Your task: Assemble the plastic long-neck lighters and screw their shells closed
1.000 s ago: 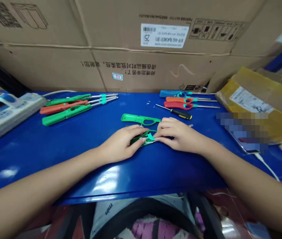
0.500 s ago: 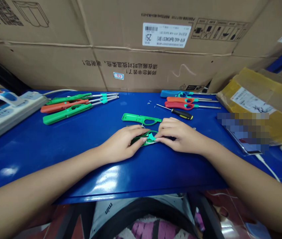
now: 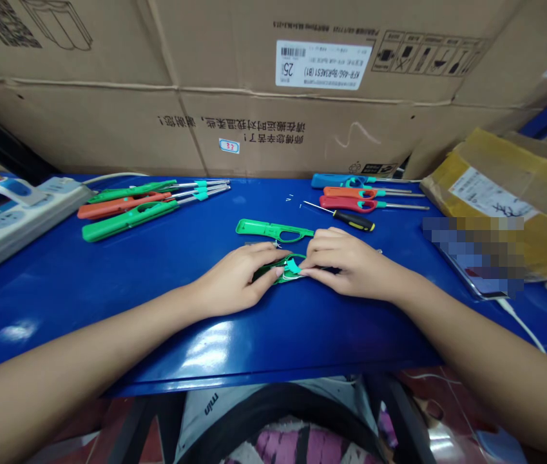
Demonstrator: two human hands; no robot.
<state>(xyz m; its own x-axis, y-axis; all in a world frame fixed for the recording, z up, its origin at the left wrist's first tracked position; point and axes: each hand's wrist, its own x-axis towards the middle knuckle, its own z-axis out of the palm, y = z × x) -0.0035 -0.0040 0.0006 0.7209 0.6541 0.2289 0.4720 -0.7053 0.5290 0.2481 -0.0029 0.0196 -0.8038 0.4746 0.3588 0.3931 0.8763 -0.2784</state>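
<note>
Both hands meet at the middle of the blue table [image 3: 109, 290] over a green lighter body [image 3: 273, 269] with a teal trigger piece [image 3: 293, 265]. My left hand [image 3: 237, 277] is curled over its handle end and pins it to the table. My right hand [image 3: 345, 261] pinches at the teal trigger with its fingertips. Most of the lighter is hidden under the fingers. A separate green half shell [image 3: 273, 230] lies just behind the hands.
Green and orange long lighters [image 3: 133, 206] lie at the back left, blue, orange and red ones [image 3: 355, 193] at the back right, beside a black-handled screwdriver [image 3: 345, 219]. A power strip [image 3: 7, 216] sits left, a yellow parcel [image 3: 505, 187] right. Cardboard boxes [image 3: 254, 84] wall the back.
</note>
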